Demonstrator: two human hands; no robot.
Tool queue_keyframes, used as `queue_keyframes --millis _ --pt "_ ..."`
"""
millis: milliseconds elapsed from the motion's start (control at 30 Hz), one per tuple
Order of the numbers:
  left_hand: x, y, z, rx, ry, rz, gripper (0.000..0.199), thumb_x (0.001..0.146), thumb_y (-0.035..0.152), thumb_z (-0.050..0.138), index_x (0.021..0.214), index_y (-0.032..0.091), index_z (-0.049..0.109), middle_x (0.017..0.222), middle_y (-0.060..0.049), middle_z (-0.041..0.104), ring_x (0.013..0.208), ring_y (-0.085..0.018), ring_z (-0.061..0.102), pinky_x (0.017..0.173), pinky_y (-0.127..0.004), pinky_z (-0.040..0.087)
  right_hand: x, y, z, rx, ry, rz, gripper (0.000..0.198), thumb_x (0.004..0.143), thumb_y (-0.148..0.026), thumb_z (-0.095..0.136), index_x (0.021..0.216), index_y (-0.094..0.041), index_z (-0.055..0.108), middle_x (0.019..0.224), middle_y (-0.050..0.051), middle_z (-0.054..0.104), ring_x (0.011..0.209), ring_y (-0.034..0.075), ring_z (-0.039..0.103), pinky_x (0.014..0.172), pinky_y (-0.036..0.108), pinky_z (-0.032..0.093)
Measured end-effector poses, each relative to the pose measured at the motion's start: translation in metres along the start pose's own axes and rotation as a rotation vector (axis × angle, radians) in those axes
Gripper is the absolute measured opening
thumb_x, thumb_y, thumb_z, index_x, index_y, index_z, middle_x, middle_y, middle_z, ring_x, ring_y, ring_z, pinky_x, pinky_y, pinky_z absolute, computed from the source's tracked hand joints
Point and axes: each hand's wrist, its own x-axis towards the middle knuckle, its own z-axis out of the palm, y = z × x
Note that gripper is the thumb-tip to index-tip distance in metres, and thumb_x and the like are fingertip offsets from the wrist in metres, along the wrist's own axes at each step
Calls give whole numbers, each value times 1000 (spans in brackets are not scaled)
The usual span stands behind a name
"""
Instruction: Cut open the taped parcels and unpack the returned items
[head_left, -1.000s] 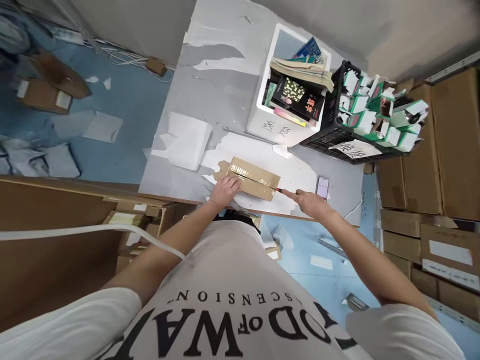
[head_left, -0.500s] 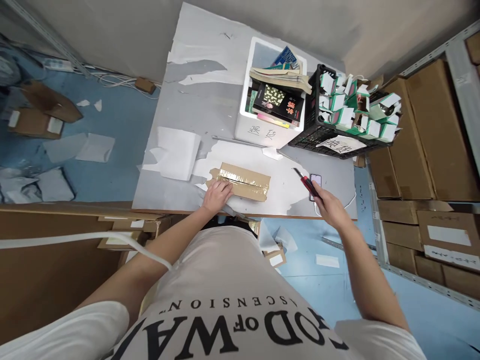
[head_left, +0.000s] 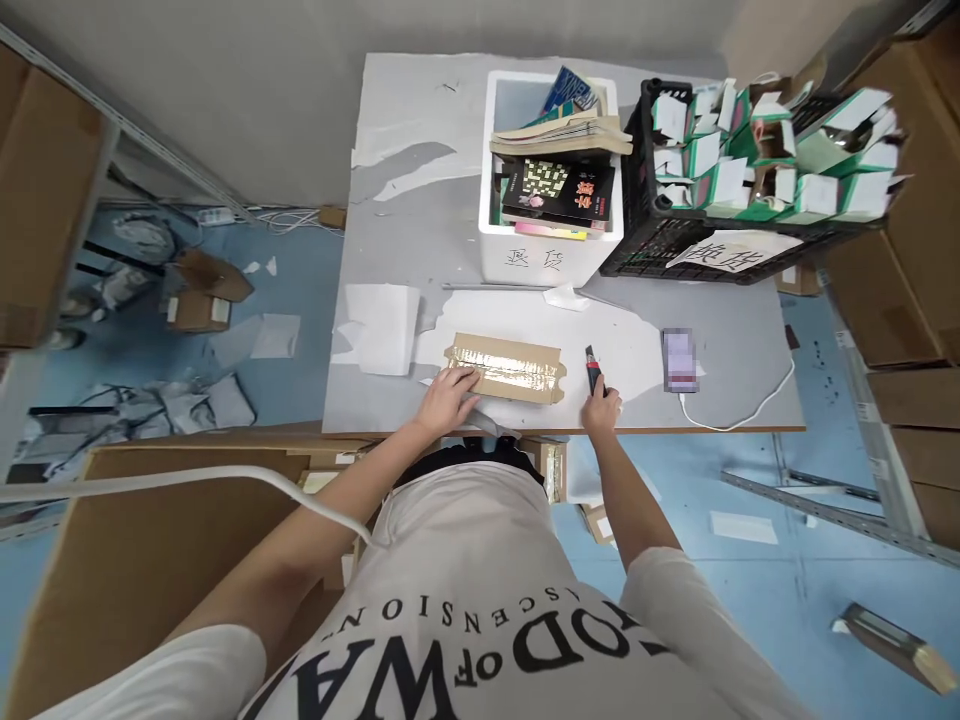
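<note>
A small brown cardboard box [head_left: 514, 352] lies on the table, with shiny clear tape along its upper side and flaps jutting at its ends. My left hand [head_left: 448, 398] grips its left end, fingers on top and thumb at the near side. To the right of the box, my right hand [head_left: 602, 410] is closed round a red and black utility knife [head_left: 593, 370]. The knife points away from me and is apart from the box. The hand hides the lower part of its handle.
Behind the box stand a white foam bin [head_left: 551, 258] of books and a black crate [head_left: 637, 235] packed with green-and-white cartons. A phone [head_left: 680, 360] on a white cable lies at right. White paper [head_left: 386, 330] is at left. A large carton [head_left: 165, 560] stands beside me.
My right hand has moved left with the knife, from beside the phone toward the box. The knife now points more straight ahead. My left hand stays on the box, and the view has shifted.
</note>
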Motion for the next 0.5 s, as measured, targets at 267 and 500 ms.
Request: queue_keyframes --millis 267,500 --pt "3 -32 -23 -308 260 -268 30 92 38 44 105 19 64 109 -10 66 105 -23 60 92 -41 49 -26 -48 -53 709 -291 -144 75 87 -62 35 151 -28 14 153 10 27 138 25 32 109 45 31" --pt "22 -155 -12 -203 269 -817 87 67 43 76 133 4 36 149 -27 25 140 -44 15 111 -60 19 -64 -89 -48 842 -397 -16 93 74 -63 59 150 -29 17 154 10 29 130 27 43 107 46 36"
